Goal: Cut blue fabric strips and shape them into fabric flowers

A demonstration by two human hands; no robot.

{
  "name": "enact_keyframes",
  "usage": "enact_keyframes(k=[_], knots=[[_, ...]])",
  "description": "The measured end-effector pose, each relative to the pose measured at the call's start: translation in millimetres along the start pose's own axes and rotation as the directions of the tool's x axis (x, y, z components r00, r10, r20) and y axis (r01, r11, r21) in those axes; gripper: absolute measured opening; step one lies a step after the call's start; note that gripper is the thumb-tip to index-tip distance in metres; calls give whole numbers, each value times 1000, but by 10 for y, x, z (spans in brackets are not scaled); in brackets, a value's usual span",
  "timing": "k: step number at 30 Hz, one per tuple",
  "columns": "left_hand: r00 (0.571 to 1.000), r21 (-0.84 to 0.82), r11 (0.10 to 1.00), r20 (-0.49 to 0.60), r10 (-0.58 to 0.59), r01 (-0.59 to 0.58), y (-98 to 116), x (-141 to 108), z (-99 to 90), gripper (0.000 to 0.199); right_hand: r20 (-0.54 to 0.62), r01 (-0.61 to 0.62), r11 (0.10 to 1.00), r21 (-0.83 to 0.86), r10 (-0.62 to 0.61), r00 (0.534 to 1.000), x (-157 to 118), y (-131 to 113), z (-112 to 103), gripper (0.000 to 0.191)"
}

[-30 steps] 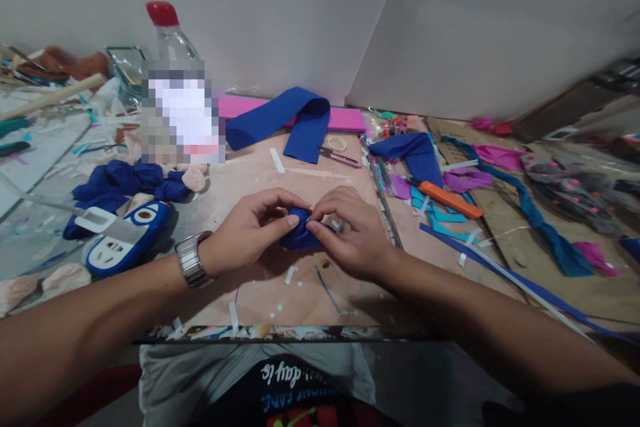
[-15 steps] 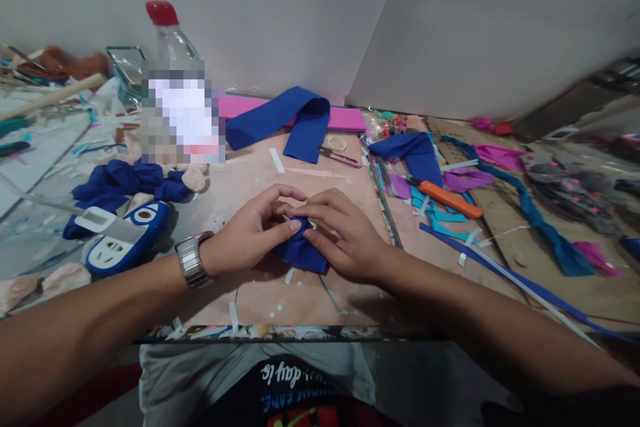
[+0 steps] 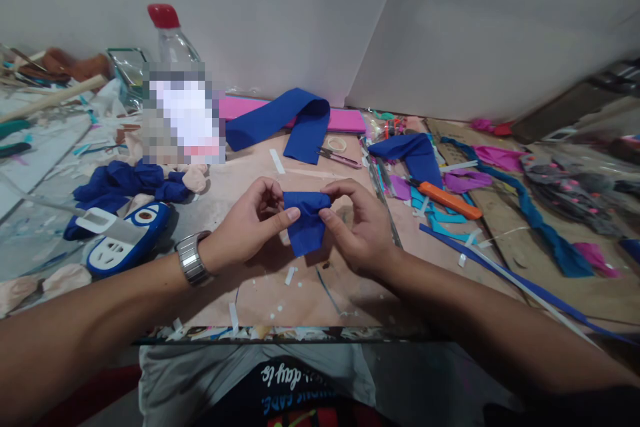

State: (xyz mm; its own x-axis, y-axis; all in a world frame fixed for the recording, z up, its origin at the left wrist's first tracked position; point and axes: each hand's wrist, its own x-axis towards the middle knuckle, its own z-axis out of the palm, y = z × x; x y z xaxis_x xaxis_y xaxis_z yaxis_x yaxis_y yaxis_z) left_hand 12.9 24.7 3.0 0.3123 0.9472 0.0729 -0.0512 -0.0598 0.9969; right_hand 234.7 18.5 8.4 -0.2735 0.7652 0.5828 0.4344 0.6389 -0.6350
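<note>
The blue fabric piece [image 3: 306,232] looked only partly worked: its upper right was creased, while its lower end hung loose above the near middle of the tabletop [image 3: 210,307]. To the left lay gathered blue fabric [image 3: 120,180]; a far blue strip [image 3: 303,103] lay ungathered. The left hand [image 3: 255,223] pinched the piece's left side, fingers nearly together; the right hand [image 3: 364,225] pinched its upper right corner. Half a second earlier, the hands had met over it; now they stood apart, the fabric spread between them.

A small, four-sided royal-blue fabric piece [image 3: 307,230] — creased, pinched at both sides — is over the surface [image 3: 305,303], toward its near edge.
</note>
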Motion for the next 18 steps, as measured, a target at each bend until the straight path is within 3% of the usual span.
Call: enact_keyframes(k=[7, 16, 18], knots=[[994, 26, 999, 98, -40, 38, 54, -16, 5, 32, -44, -76, 994, 82, 80, 996, -6, 47, 26, 18], [997, 144, 989, 72, 3, -13, 17, -26, 2, 33, -27, -149, 969, 197, 157, 987, -25, 99, 46, 18], [997, 151, 986, 31, 72, -76, -4, -26, -6, 34, -22, -149, 972, 181, 155, 988, -15, 87, 49, 16]])
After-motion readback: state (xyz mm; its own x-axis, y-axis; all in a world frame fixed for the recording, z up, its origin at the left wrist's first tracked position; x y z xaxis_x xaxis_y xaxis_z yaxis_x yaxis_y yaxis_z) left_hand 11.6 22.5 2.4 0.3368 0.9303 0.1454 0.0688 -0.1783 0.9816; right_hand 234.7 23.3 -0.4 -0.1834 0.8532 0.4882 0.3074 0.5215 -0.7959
